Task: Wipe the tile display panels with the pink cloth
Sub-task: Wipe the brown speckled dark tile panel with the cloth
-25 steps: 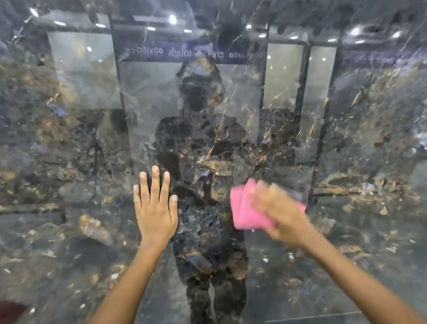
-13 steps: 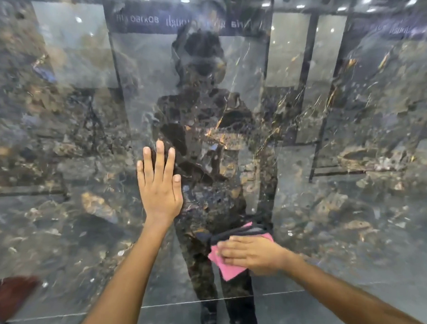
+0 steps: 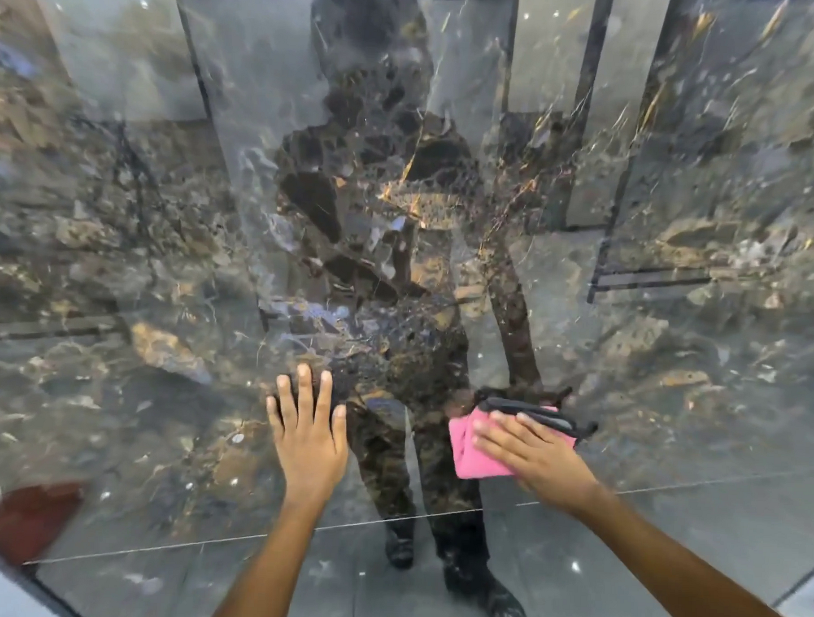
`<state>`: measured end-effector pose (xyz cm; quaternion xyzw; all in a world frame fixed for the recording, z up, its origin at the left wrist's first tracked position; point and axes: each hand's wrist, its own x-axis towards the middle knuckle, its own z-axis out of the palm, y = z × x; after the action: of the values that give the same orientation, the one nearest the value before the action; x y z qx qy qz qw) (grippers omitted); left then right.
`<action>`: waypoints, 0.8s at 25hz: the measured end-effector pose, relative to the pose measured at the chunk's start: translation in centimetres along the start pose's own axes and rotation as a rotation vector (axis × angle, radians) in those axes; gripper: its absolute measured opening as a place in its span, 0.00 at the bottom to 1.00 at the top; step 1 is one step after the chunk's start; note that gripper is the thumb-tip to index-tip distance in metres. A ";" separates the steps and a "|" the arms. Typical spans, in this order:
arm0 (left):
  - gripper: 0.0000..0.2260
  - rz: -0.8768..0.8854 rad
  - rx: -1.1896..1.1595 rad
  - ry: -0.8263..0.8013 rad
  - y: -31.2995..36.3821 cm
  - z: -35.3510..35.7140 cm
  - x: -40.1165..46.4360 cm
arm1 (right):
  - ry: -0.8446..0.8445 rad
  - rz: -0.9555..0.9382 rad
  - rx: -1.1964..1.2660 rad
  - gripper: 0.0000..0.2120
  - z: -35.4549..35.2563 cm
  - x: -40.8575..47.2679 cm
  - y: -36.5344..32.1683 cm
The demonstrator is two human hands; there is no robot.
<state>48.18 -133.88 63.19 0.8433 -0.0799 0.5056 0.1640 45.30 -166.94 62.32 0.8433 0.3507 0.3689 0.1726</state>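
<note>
right hand flat on pink cloth

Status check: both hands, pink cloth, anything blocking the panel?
Left hand flat on glossy dark marble-pattern tile panel, fingers straight. Right hand pressing folded pink cloth against panel. Nothing in the way.

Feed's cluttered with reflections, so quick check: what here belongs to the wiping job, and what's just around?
Job: pink cloth under the right hand; tile panel; left hand flat on it.
Around: red-brown thing at lower left, blurred.
</note>
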 end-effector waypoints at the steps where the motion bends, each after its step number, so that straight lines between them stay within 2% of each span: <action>1: 0.24 0.020 0.013 0.013 -0.6 0.5 -0.2 | 0.002 -0.054 -0.010 0.54 -0.7 0.2 1.0; 3: 0.24 0.028 0.043 0.071 -0.8 1.1 0.2 | 0.213 0.044 0.071 0.46 -4.0 3.9 3.7; 5: 0.24 0.041 0.036 0.123 -1.0 1.6 0.1 | 0.468 0.304 0.253 0.36 -7.4 8.6 6.5; 7: 0.24 0.077 0.022 0.163 -1.3 2.1 -0.3 | 0.583 0.423 0.296 0.32 -7.4 11.7 6.4; 8: 0.24 0.084 0.024 0.176 -1.4 2.2 -0.3 | 0.583 0.374 0.235 0.33 -6.3 12.1 4.8; 9: 0.23 0.083 0.027 0.183 -1.5 2.3 -0.3 | 0.511 0.230 0.154 0.35 -4.0 11.4 2.4; 12: 0.23 0.098 0.043 0.195 -1.4 2.4 -0.2 | -0.014 -0.370 -0.025 0.42 3.2 4.2 -4.9; 13: 0.23 0.102 0.042 0.193 -1.5 2.5 -0.2 | -0.121 -0.456 -0.033 0.42 4.2 2.0 -5.4; 14: 0.23 0.105 0.034 0.192 -1.6 2.5 -0.3 | -0.124 -0.470 -0.025 0.43 4.4 0.5 -4.9; 16: 0.23 0.117 0.035 0.206 -1.6 2.7 -0.5 | -0.025 -0.254 0.012 0.42 3.0 -0.1 -2.6; 19: 0.23 0.115 0.034 0.221 -1.6 2.8 -0.5 | 0.266 0.316 0.112 0.31 0.5 3.5 -1.5; 20: 0.23 0.120 0.036 0.221 -1.6 2.9 -0.5 | 0.285 0.389 0.134 0.33 0.6 4.6 -2.4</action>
<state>50.80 -133.43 61.20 0.7788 -0.1026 0.6058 0.1262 46.86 -161.98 62.95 0.8438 0.2265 0.4863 -0.0093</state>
